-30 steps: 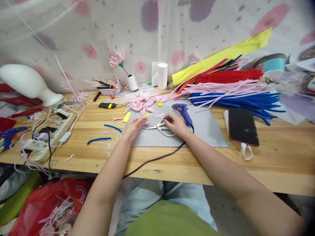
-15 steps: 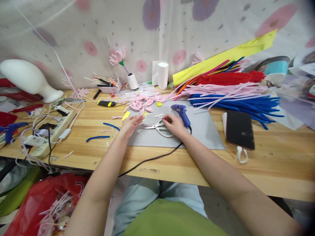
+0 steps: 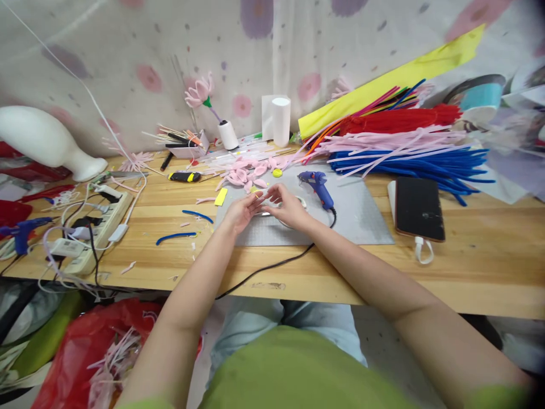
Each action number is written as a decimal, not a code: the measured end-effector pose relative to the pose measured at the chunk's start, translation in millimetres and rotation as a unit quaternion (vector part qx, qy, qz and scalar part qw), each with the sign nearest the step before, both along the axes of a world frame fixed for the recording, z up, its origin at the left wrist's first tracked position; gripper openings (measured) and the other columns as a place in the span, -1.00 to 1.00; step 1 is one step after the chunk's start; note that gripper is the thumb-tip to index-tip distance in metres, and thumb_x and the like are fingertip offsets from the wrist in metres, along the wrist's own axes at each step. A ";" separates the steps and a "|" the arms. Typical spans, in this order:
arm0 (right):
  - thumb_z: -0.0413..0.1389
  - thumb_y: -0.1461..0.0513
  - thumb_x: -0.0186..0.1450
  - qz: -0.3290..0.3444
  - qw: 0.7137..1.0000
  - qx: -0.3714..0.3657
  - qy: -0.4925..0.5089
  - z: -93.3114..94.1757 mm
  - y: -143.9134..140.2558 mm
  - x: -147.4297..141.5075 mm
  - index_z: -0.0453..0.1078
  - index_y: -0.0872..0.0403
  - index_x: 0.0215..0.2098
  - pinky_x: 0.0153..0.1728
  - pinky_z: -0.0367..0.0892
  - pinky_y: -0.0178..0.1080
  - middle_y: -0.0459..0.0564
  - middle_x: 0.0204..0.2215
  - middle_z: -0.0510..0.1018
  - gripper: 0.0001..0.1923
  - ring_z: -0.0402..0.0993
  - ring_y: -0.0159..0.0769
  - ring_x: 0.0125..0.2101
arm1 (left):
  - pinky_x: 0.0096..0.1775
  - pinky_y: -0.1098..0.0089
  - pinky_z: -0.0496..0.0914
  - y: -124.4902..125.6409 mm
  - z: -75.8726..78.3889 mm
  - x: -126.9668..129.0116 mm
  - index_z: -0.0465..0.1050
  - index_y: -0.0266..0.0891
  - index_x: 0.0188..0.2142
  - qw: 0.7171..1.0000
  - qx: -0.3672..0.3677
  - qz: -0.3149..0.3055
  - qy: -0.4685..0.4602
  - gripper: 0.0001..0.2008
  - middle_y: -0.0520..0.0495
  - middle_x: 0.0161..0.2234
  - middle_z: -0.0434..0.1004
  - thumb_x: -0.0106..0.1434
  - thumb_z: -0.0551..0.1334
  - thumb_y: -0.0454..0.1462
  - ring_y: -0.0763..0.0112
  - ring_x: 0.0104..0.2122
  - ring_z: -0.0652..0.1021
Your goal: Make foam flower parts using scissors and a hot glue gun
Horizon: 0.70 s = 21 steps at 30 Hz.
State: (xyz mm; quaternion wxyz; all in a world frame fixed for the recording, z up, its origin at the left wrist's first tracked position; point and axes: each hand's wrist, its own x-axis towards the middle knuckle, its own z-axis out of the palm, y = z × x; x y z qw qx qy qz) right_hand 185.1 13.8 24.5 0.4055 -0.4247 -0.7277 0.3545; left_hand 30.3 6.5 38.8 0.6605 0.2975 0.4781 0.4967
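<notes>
My left hand [image 3: 240, 211] lies palm-up and loosely open over the grey mat [image 3: 361, 218], fingertips meeting my right hand [image 3: 286, 205]. The right pinches something small and pale between them; I cannot tell what. The blue glue gun [image 3: 317, 186] sits just beside my right hand, the pink petals [image 3: 247, 175] just beyond both, and the phone [image 3: 418, 208] is well apart.

Bare forearms, no sleeves in view — green top, pale blue trousers
</notes>
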 end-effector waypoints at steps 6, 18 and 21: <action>0.11 0.20 0.08 -0.068 0.995 -0.024 0.062 -11.6 3.7 -19.4 0.12 0.01 -0.30 -0.24 0.32 -0.18 -0.11 -0.40 0.45 -0.73 0.44 -0.31 -0.35 | -0.10 0.39 0.35 -4.7 -3.4 10.5 0.51 -0.34 -0.38 0.999 -0.002 0.021 -0.027 -0.87 -0.11 -0.33 0.58 0.13 0.17 -0.39 0.46 -0.31 0.55; 0.18 0.15 -0.03 -0.052 0.964 -0.114 0.233 -16.1 13.1 -14.5 0.12 0.01 -0.36 -0.39 0.27 -0.26 -0.22 -0.52 0.41 -0.65 0.35 -0.42 -0.48 | -0.20 0.42 0.31 11.5 -13.4 -0.1 0.44 -0.33 -0.54 0.965 0.098 0.198 0.142 -0.83 -0.01 -0.52 0.49 -0.06 0.36 -0.27 0.51 -0.44 0.48; 0.18 0.15 -0.03 -0.074 0.956 -0.124 0.254 -18.4 14.7 -16.5 0.10 0.01 -0.36 -0.39 0.27 -0.27 -0.23 -0.54 0.41 -0.63 0.36 -0.42 -0.49 | -0.21 0.42 0.31 9.1 -16.9 13.6 0.45 -0.30 -0.48 0.958 0.140 0.191 0.160 -0.77 0.01 -0.46 0.50 -0.15 0.40 -0.27 0.51 -0.41 0.47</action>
